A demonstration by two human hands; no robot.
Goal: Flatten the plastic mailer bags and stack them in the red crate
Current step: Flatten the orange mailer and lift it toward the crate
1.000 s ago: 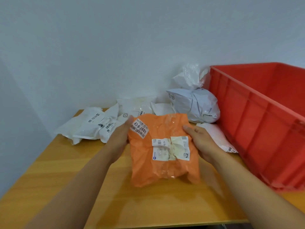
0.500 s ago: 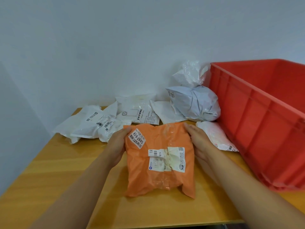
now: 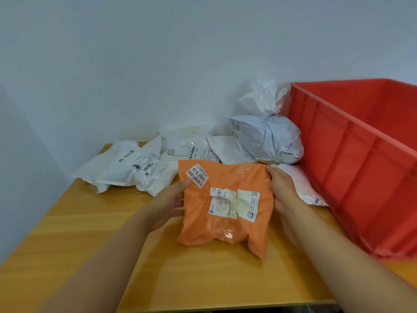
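Note:
An orange mailer bag (image 3: 225, 224) with white labels is held just over the wooden table (image 3: 90, 245), in front of me. My left hand (image 3: 168, 205) grips its left edge, thumb on top near the corner sticker. My right hand (image 3: 282, 190) grips the right edge, thumb at the top right corner. The bag is puffy and wrinkled. The red crate (image 3: 338, 136) stands at the right, its near wall close to my right hand; its floor is hidden from here.
Several white mailer bags (image 3: 126, 163) lie along the back of the table by the wall. A bulging grey mailer (image 3: 268, 141) and a crumpled clear bag (image 3: 264, 98) sit against the crate. Another white mailer (image 3: 302, 188) lies under my right hand.
Both hands brought the orange bag down and nearer to me, then shifted it slightly right. My left hand slid lower along the left edge.

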